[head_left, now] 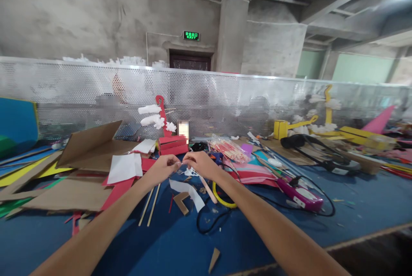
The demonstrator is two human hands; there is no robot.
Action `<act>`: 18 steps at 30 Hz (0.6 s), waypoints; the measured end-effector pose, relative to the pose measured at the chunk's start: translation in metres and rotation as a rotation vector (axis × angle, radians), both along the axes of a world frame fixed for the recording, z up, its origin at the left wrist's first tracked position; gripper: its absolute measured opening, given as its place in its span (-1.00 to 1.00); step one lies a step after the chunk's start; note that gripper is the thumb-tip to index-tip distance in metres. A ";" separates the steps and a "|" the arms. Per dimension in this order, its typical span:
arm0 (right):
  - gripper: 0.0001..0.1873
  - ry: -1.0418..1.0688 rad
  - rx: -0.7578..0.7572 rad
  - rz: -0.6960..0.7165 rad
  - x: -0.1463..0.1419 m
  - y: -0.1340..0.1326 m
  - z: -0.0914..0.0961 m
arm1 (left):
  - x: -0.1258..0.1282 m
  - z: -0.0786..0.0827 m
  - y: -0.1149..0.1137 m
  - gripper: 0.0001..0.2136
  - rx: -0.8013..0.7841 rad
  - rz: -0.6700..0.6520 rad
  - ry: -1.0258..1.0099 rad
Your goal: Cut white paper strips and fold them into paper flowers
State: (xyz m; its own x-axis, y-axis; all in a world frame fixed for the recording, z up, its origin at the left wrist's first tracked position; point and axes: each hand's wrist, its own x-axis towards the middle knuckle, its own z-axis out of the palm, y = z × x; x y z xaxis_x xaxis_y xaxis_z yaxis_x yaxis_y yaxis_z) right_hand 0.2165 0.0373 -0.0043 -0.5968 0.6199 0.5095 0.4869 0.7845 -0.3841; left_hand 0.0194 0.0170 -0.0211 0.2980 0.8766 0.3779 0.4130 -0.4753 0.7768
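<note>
Above the middle of the blue table, my left hand (166, 165) and my right hand (200, 163) meet with their fingertips nearly touching. Both are closed in a pinch; whatever lies between the fingers is too small to make out. Just beyond them stands a red box (174, 145) with a curved red upright (162, 110) bearing white fluffy pieces. Below the hands lie a white paper strip (191, 194), an L-shaped cardboard piece (182, 204) and two thin wooden sticks (151, 207). A yellow ring-like object (222, 201) rests partly behind my right forearm.
Cardboard sheets (74, 190) and white paper (125, 168) are heaped on the left. At right lie a bag of sticks (230, 149), a purple power strip (301, 194) with a black cord and a black headset-like object (322, 156). A perforated metal screen (209, 91) runs along the back.
</note>
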 end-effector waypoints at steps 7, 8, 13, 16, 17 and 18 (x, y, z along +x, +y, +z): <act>-0.81 0.084 -0.136 0.016 0.003 0.001 0.000 | 0.002 0.002 -0.002 -0.75 -0.001 -0.014 -0.018; -0.83 0.086 -0.161 0.024 0.003 0.001 0.000 | 0.002 0.003 -0.004 -0.75 0.001 -0.023 -0.022; -0.82 0.069 -0.197 0.055 0.002 0.000 -0.001 | 0.003 0.003 -0.003 -0.76 -0.013 -0.022 -0.029; -0.85 0.070 -0.232 0.085 0.004 0.002 -0.001 | 0.000 -0.001 0.002 -0.75 -0.032 -0.009 -0.049; -0.85 0.079 -0.227 0.085 0.004 0.003 -0.001 | -0.002 -0.002 0.004 -0.75 -0.041 -0.001 -0.061; -0.86 0.093 -0.209 0.076 0.005 0.004 -0.002 | -0.003 -0.002 0.005 -0.74 -0.048 0.009 -0.073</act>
State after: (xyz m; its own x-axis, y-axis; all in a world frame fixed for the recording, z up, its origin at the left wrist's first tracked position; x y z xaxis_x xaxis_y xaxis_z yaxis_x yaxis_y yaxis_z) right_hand 0.2215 0.0408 -0.0060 -0.6022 0.6728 0.4298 0.3846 0.7162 -0.5823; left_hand 0.0167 0.0216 -0.0235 0.2633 0.8967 0.3557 0.3589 -0.4333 0.8267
